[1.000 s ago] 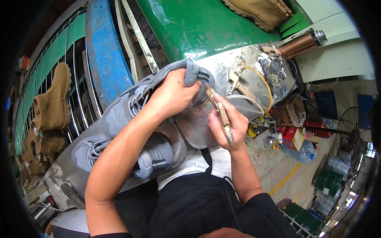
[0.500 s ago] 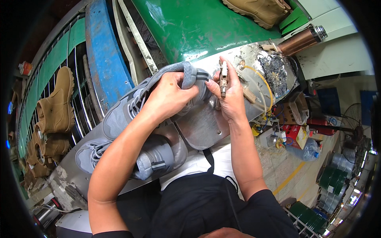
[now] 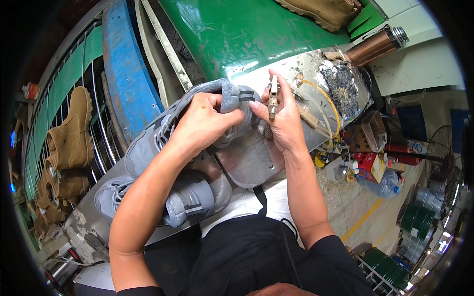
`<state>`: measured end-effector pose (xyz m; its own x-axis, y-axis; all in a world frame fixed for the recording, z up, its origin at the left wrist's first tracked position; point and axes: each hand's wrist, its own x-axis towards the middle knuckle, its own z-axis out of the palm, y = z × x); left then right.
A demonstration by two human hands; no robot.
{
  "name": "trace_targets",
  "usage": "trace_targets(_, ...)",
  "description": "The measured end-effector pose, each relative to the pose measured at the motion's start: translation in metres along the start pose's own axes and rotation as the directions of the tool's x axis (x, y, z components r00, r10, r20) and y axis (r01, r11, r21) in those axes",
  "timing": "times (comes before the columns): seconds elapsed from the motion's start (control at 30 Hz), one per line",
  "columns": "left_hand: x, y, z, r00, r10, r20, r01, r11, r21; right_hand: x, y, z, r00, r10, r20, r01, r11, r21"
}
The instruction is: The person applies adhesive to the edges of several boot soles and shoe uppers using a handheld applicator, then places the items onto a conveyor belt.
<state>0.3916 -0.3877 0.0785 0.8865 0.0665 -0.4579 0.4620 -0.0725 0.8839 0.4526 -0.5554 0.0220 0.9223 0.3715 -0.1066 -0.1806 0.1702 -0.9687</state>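
My left hand (image 3: 202,123) grips the heel end of a grey sneaker (image 3: 148,143) lying on its side over a metal work plate (image 3: 252,158). My right hand (image 3: 281,118) holds a small metal hand tool (image 3: 272,96) upright, its fingers also touching the sneaker's heel tab (image 3: 242,96). A second grey sneaker (image 3: 182,200) lies under my left forearm, nearer my body.
Tan boots (image 3: 71,133) stand on a wire rack at the left. A green conveyor surface (image 3: 237,34) with another tan boot (image 3: 321,10) runs along the top beside a blue rail (image 3: 126,74). A copper-coloured flask (image 3: 375,45), a yellow hose (image 3: 331,106) and floor clutter lie right.
My right hand has risen from below the sneaker to its heel, turning the tool upright. The left hand keeps its grip on the sneaker.
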Motion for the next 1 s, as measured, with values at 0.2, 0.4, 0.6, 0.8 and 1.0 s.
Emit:
trace_targets(0.2, 0.001, 0.0, 0.0, 1.0, -0.021, 0.001, 0.021, 1.0, 0.007, -0.001, 0.005, -0.004, 1.0, -0.016, 0.014, 0.016, 1.0, -0.006)
trace_targets(0.4, 0.001, -0.003, 0.004, 0.999, 0.026, -0.037, -0.027, 0.999, -0.023, -0.004, 0.008, -0.008, 0.997, -0.06, 0.045, 0.065, 0.993, -0.1)
trace_targets(0.6, 0.002, -0.003, 0.0, 1.0, -0.005, 0.01, 0.005, 1.0, -0.012, -0.005, 0.008, -0.01, 0.998, -0.017, 0.061, 0.02, 0.998, -0.055)
trace_targets(0.8, 0.003, -0.002, 0.0, 1.0, -0.003, 0.005, 0.003, 1.0, 0.001, -0.003, 0.005, -0.01, 0.998, -0.016, 0.065, 0.019, 0.998, -0.052)
trace_targets(1.0, 0.005, -0.007, 0.002, 1.0, 0.003, 0.011, -0.003, 1.0, 0.007, -0.005, 0.005, -0.013, 0.997, -0.031, 0.076, 0.031, 1.0, -0.003)
